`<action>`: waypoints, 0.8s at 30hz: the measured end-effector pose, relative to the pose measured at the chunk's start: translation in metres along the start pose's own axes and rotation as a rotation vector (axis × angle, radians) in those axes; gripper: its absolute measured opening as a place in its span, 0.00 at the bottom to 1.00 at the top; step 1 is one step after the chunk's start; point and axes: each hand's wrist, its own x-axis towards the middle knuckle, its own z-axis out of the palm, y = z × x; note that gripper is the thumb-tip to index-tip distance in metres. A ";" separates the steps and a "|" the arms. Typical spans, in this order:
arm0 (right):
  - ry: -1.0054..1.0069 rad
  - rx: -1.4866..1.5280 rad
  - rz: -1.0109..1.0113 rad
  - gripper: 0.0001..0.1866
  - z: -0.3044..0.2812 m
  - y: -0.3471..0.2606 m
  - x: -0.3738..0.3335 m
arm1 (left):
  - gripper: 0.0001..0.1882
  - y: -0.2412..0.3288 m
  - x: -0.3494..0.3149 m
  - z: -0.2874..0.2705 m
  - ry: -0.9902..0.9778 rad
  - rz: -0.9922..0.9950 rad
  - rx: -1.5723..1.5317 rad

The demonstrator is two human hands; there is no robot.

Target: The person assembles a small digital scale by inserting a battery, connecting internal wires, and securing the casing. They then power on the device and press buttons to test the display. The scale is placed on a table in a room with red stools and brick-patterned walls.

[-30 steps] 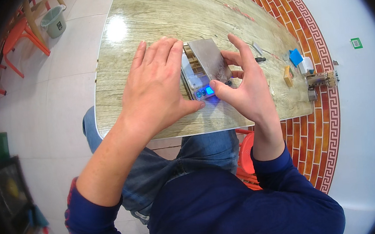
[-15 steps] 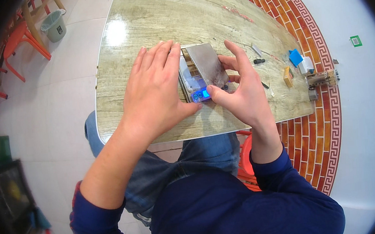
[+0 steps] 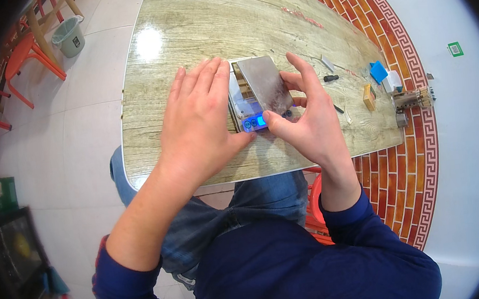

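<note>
A small digital scale point(image 3: 244, 106) with a clear body and a lit blue button panel point(image 3: 254, 122) lies near the table's front edge. Its grey metal plate point(image 3: 266, 81) sits tilted and shifted to the right, so part of the inside shows at the left. My left hand point(image 3: 197, 116) is closed along the scale's left side, fingers straight and together, thumb at the near corner. From the right, my right hand point(image 3: 308, 112) grips it, thumb by the lit display and fingers at the plate's right edge. The fingertips under the plate are partly hidden.
On the wood-patterned table point(image 3: 195, 28) at right lie a black small part point(image 3: 330, 77), a white strip point(image 3: 327, 63), a yellow box point(image 3: 369, 97), a blue piece point(image 3: 378, 72) and a metal holder of thin tools point(image 3: 412, 99). A brick-patterned wall borders the right side.
Both hands keep nearly the same place on the scale, and the plate stays tilted. The whole view has shifted slightly.
</note>
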 end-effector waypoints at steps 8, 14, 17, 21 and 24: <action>0.030 -0.031 -0.027 0.55 -0.002 0.002 0.001 | 0.62 0.007 0.001 0.005 0.038 -0.042 -0.023; 0.031 -0.054 -0.051 0.54 -0.004 0.003 0.004 | 0.63 0.012 0.003 0.008 0.081 -0.050 0.025; 0.033 -0.029 -0.056 0.55 -0.006 0.003 0.005 | 0.63 0.012 0.005 0.006 0.077 -0.049 -0.005; 0.034 -0.011 -0.060 0.55 -0.010 0.003 0.005 | 0.63 0.013 0.007 0.007 0.070 -0.064 -0.007; 0.043 0.005 -0.058 0.56 -0.010 0.005 0.006 | 0.64 0.013 0.007 0.008 0.057 -0.057 0.020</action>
